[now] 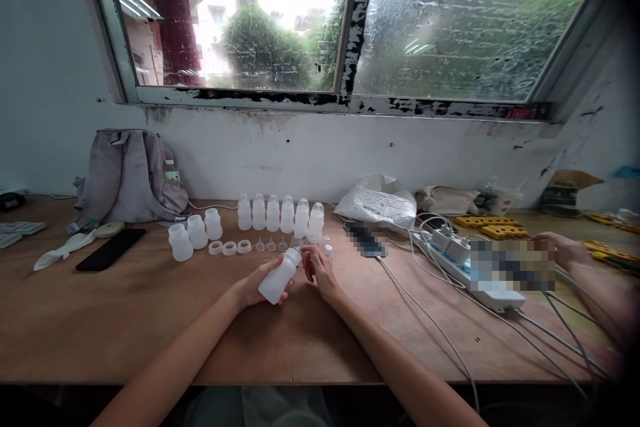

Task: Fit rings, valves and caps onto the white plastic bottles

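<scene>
A frosted white baby bottle (275,283) lies tilted in my left hand (254,285), its neck toward the upper right. The fingers of that hand are wrapped round the bottle's body. My right hand (320,272) has its bent fingers at the collar ring on the bottle's neck, closed against it. Just beyond the hands are clear silicone nipples (271,244) in a row, beside three white collar rings (229,248). Three open bottle bodies (197,232) stand at the left. Several capped baby bottles (273,215) stand in a line near the wall.
To the left are a black phone (111,250) and a grey backpack (125,173). On the right, a power strip (493,295) trails cables (425,310) across the table, near a charging phone (367,240). Another person's hand (563,251) reaches in at the far right.
</scene>
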The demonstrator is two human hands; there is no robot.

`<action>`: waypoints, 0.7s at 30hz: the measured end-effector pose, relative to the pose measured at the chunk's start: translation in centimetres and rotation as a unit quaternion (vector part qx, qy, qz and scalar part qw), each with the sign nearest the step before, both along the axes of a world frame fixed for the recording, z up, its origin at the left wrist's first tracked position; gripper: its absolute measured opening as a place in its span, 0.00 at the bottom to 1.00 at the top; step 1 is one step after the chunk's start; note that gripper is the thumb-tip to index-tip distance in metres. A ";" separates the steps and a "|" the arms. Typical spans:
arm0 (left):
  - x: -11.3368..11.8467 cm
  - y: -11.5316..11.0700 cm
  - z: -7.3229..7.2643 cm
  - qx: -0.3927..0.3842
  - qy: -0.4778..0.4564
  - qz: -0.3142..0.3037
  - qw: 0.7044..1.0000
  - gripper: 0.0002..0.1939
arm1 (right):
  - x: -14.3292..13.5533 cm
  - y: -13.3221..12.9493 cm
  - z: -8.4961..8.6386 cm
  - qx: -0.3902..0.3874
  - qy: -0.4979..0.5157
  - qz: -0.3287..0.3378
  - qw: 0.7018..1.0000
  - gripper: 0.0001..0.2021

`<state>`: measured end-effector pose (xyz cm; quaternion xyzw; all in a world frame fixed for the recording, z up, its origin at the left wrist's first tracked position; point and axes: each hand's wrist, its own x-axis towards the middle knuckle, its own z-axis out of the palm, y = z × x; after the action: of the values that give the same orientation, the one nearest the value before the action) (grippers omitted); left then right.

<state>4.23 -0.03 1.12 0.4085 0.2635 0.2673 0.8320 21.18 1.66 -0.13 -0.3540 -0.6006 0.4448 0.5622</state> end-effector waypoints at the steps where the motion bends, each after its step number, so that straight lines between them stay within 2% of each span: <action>1: 0.0 0.0 -0.1 0.004 0.007 0.004 1.000 0.28 | 0.0 -0.1 0.1 -0.006 0.011 -0.001 1.000 0.18; 8: -0.1 -0.1 -0.5 0.005 0.043 -0.025 0.999 0.28 | -0.1 -0.1 0.6 -0.056 0.061 -0.019 0.996 0.19; 15: -0.6 -0.1 -0.2 0.018 0.061 -0.046 0.997 0.30 | 0.1 0.2 0.3 -0.061 0.037 -0.022 0.997 0.21; 21: -0.8 -0.3 0.3 0.039 0.072 -0.061 0.995 0.29 | 0.2 0.3 0.2 -0.074 0.026 0.004 0.997 0.19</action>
<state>3.43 -0.33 1.37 0.4745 0.2871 0.1963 0.8086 21.36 1.97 0.03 -0.3808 -0.5524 0.4992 0.5484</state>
